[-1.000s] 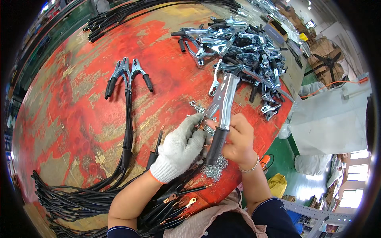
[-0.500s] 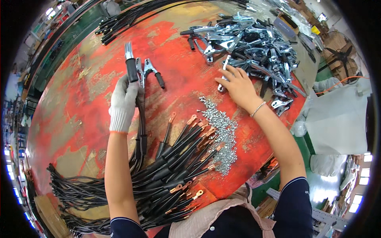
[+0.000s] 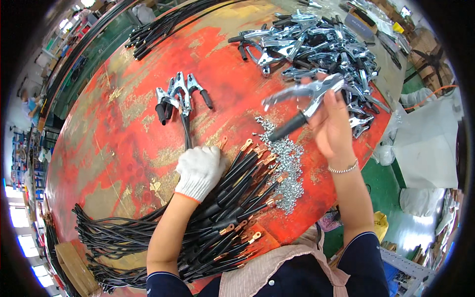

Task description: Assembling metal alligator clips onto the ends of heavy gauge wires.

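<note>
My left hand [image 3: 200, 169], in a white knitted glove, is closed around a black cable at the near middle of the table. The cable's copper lug [image 3: 223, 142] sticks up beyond the fingers. My right hand [image 3: 334, 126], bare with a bracelet at the wrist, holds a silver spring clamp [image 3: 316, 94] with black handle grips above the table. That clamp is slightly blurred. Beyond my left hand lie several clamps [image 3: 182, 91] joined to black cables. Loose small screws [image 3: 287, 173] are spread between my two hands.
A big heap of silver clamps [image 3: 316, 47] covers the far right of the worn red table [image 3: 123, 143]. Bundled black cables with copper lugs [image 3: 217, 208] fill the near side. More black cables [image 3: 168, 27] lie at the far edge. A fan [image 3: 428, 64] stands off to the right.
My left hand has let go of the clamp on its cable, moved nearer and right, and closed on a lugged cable. My right hand has lifted a clamp away from the heap.
</note>
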`<state>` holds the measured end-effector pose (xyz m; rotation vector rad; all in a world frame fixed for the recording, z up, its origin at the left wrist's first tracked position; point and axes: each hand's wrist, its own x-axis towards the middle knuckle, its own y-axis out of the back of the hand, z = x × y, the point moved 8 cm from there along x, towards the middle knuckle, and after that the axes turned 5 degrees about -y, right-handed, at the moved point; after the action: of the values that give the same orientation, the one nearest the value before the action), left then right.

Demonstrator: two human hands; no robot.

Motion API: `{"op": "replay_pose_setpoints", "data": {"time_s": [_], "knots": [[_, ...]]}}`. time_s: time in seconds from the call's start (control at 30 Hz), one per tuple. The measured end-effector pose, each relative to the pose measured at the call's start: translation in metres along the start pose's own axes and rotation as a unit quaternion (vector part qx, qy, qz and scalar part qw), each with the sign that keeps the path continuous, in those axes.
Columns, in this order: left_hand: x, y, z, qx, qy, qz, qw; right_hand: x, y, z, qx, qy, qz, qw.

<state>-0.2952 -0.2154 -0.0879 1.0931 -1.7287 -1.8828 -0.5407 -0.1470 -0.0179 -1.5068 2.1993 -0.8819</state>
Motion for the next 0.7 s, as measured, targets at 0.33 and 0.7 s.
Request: {"op": "replay_pose_setpoints", "data": {"time_s": [0.33, 0.7], "knots": [[-0.027, -0.014, -0.021, -0.782, -0.003, 0.024, 0.623, -0.102, 0.048, 0.058, 0.301, -0.205, 0.098, 0.926], [-0.015, -0.051, -0.005, -0.840, 0.001, 0.001, 0.543, -0.195, 0.121, 0.038, 0.372, -0.129, 0.121, 0.911]]}}
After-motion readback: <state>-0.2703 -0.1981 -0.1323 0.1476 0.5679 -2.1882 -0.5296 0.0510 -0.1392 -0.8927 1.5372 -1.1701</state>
